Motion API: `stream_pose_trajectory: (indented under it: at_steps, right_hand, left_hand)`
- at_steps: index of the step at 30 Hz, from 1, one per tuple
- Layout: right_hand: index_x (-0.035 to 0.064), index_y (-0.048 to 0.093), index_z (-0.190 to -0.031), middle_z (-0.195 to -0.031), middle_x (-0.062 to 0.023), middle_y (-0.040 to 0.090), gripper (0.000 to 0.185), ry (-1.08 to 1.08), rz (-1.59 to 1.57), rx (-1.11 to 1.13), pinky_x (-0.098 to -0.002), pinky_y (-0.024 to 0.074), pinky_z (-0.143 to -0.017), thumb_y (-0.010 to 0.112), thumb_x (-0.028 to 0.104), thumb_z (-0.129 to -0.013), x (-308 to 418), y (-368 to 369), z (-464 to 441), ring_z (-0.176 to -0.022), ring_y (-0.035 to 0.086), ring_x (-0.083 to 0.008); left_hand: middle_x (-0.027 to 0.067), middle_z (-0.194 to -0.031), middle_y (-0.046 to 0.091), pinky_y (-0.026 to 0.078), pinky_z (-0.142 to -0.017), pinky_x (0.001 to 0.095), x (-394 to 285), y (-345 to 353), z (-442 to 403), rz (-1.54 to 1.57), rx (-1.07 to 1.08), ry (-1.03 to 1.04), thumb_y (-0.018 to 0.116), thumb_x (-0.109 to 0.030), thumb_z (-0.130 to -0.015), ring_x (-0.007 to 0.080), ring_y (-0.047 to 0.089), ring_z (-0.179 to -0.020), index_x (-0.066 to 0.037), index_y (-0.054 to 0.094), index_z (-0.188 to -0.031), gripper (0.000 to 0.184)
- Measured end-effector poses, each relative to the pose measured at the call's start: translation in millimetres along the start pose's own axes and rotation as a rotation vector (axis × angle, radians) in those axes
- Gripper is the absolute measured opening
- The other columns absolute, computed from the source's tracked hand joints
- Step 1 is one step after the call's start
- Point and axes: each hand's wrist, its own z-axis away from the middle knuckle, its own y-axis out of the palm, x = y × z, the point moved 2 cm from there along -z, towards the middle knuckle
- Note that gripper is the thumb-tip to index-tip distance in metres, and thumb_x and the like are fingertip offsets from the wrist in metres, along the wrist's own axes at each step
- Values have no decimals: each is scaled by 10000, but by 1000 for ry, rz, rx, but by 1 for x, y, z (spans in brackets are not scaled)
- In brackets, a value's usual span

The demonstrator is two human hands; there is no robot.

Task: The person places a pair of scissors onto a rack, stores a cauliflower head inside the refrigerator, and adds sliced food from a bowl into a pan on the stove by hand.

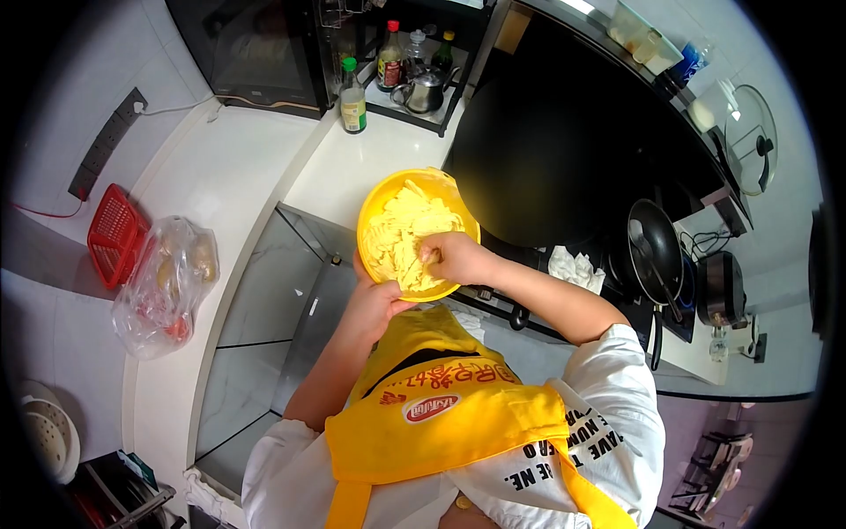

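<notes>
We cannot see the fingertips of the right hand [458, 260], hidden among yellow pieces [407, 222]; the bowl [470, 218] hides some fingers of the left hand [377, 304]. We cannot make out the bag's [167, 286] contents. A dark object [821, 269] is cut off at far right.

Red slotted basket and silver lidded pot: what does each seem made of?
The red slotted basket looks like glossy moulded plastic, from its even colour and regular openings. The silver lidded pot looks like polished metal, probably steel, given its mirror-like highlights.
</notes>
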Motion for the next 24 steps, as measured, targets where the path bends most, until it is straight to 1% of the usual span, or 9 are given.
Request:
stream_pose_trajectory:
  at_steps: [1,4,7,11,13,14,16,19,24]
  right_hand:
    - [35,620,-973,-813,-86,620,252,-18,-70,-24,-282,486,-704,676,-18,-732,-4,0,1,-746,592,-154]
    - [35,620,-973,-812,-69,621,262,26,-79,7,-281,487,-704,674,-34,-726,-7,-3,2,-755,587,-136]
    - [26,619,-965,-824,-81,624,249,103,-63,53,-276,487,-716,665,-39,-729,-3,-4,3,-770,590,-143]
    - [25,629,-972,-837,-90,632,254,86,-59,41,-274,490,-728,659,-44,-729,-6,-5,5,-788,600,-150]
    - [42,653,-968,-882,-166,669,284,58,-74,67,-329,506,-789,648,-26,-692,-9,-5,6,-881,659,-280]
    - [42,653,-968,-882,-166,669,284,59,-75,67,-329,506,-789,648,-26,-692,-9,-6,7,-881,659,-280]
    - [35,646,-1009,-895,-108,660,276,47,-20,80,-288,498,-758,654,-41,-744,-5,-9,10,-834,622,-168]
    - [32,646,-1018,-920,-104,664,268,74,-70,134,-293,497,-779,646,-42,-761,4,-15,15,-854,621,-174]
    - [30,649,-1028,-929,-97,663,259,39,-131,87,-284,492,-794,652,-34,-777,-10,-13,13,-859,618,-163]
  left_hand:
    - [148,-1378,395,550,-859,479,1,0,-1,0,0,-1,461,94,-782,323,555,-1173,-263,76,-1424,829]
    - [156,-1388,387,546,-865,490,3,-4,-4,24,8,-3,456,96,-784,331,547,-1185,-260,63,-1432,838]
    - [163,-1398,379,541,-875,501,3,-4,-5,20,22,-7,447,99,-786,338,541,-1194,-260,44,-1441,848]
    - [168,-1396,379,547,-871,498,3,-2,-6,10,13,-20,443,106,-788,338,548,-1185,-256,41,-1440,847]
    - [170,-1393,381,551,-867,494,3,-1,-6,13,13,-28,443,109,-788,337,551,-1181,-253,41,-1439,846]
    - [178,-1400,370,546,-887,495,2,0,-5,4,7,-28,437,107,-770,340,543,-1195,-234,51,-1441,845]
    - [186,-1407,359,540,-907,497,2,2,-5,-5,1,-28,431,105,-752,343,535,-1208,-214,61,-1444,847]
    - [187,-1409,355,540,-907,492,1,4,-6,-17,-4,-41,431,107,-754,344,535,-1209,-213,52,-1446,852]
    - [187,-1409,357,529,-922,502,-1,9,-6,-7,-1,-38,427,114,-752,349,521,-1224,-213,40,-1453,865]
